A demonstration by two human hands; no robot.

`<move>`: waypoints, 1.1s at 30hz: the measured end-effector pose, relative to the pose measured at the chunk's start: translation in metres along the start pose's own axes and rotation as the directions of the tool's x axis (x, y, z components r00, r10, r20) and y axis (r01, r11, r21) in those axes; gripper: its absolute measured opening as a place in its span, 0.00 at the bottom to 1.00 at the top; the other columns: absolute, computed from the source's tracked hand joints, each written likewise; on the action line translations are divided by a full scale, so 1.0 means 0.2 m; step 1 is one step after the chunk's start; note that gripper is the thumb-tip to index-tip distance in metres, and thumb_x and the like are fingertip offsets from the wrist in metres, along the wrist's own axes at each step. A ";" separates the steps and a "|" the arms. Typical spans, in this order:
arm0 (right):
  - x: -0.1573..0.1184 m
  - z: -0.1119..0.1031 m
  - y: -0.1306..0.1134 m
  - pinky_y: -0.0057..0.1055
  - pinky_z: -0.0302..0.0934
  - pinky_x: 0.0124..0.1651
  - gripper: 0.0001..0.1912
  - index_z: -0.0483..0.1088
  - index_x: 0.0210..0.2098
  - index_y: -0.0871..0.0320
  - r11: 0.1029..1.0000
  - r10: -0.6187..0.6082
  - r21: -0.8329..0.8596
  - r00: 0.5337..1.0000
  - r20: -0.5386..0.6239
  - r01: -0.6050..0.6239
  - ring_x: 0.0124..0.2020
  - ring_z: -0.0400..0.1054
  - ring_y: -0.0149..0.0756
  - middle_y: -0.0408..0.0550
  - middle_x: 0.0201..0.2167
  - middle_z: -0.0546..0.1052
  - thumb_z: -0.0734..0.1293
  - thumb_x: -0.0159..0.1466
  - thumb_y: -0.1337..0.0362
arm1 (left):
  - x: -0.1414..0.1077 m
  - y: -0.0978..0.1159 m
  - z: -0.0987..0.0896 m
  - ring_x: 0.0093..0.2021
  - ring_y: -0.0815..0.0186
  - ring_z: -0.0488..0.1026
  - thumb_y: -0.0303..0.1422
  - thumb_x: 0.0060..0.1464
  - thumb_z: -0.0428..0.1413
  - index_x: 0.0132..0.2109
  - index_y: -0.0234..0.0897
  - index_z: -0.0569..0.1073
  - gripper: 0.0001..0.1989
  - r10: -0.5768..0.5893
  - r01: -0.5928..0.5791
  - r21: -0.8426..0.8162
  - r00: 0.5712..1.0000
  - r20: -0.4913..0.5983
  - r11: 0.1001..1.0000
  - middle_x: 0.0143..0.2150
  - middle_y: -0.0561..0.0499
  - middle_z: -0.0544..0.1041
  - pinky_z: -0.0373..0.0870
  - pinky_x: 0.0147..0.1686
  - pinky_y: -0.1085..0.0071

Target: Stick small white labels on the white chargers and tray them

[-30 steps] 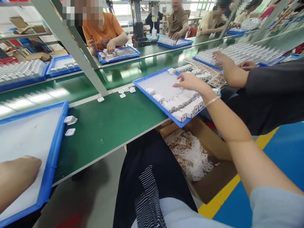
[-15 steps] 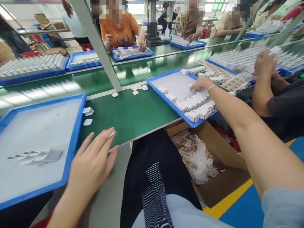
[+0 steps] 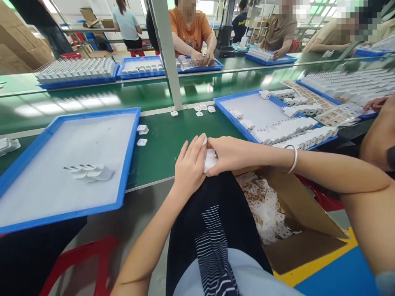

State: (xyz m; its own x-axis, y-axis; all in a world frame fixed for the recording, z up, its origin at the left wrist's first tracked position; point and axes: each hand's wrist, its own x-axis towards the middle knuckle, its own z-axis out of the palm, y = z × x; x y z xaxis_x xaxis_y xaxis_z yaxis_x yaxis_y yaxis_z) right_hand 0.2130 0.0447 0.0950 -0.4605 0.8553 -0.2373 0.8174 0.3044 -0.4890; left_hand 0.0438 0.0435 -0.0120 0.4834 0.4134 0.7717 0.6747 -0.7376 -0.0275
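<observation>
The white block (image 3: 210,161) is between my two hands, over the front edge of the green table (image 3: 163,154) and above my lap. My right hand (image 3: 226,154) is closed on it, with the thumb low and the fingers up top. My left hand (image 3: 189,166) touches its other side. A little flat white piece (image 3: 204,142) is at my left fingertips, but I can't tell if my left hand is pinching it, because my thumb is hidden.

On my left is a blue tray (image 3: 43,168) with a small bunch of white blocks (image 3: 92,173) lying in it. Just beside its right edge are a little pile of flat pieces (image 3: 142,129) and one more flat piece (image 3: 142,142). On my right, another blue tray (image 3: 257,105) has rows of blocks (image 3: 286,130) in it. A brown box (image 3: 305,205) full of paper scraps (image 3: 268,211) is below that tray.
</observation>
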 end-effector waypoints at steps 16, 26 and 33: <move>0.11 0.07 0.03 0.33 0.63 0.37 0.18 0.72 0.33 0.58 0.835 -0.186 0.510 0.979 -0.089 0.205 0.32 0.70 0.34 0.45 0.29 0.76 0.72 0.61 0.48 | -0.16 0.00 -0.18 0.49 0.61 0.79 0.32 0.49 0.69 0.47 0.40 0.80 0.16 -0.525 0.497 -0.724 0.823 0.217 0.479 0.50 0.47 0.81 0.76 0.52 0.64; 0.18 0.15 0.07 0.31 0.64 0.35 0.08 0.78 0.27 0.57 0.823 -0.311 0.474 0.947 -0.085 0.313 0.30 0.72 0.33 0.44 0.27 0.79 0.73 0.60 0.61 | -0.19 0.08 -0.26 0.45 0.53 0.82 0.34 0.43 0.72 0.53 0.35 0.78 0.28 -0.505 0.776 -0.627 0.513 0.694 -0.073 0.45 0.44 0.83 0.78 0.48 0.58; 0.10 0.18 0.08 0.26 0.58 0.21 0.10 0.73 0.31 0.58 0.726 -0.164 0.659 0.980 -0.112 0.197 0.22 0.66 0.28 0.40 0.22 0.72 0.70 0.64 0.58 | -0.19 0.10 -0.28 0.46 0.56 0.81 0.34 0.44 0.71 0.49 0.35 0.79 0.24 -0.568 0.737 -0.675 0.574 0.590 0.043 0.46 0.44 0.83 0.77 0.48 0.62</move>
State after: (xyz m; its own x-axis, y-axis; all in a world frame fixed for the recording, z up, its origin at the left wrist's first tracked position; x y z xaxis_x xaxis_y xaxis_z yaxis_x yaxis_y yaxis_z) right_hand 0.2039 0.0513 0.0524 -0.5466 0.8354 -0.0582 0.2746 0.1132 -0.9549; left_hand 0.0081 -0.0164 -0.0069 0.2236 0.9711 0.0834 0.0087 -0.0875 0.9961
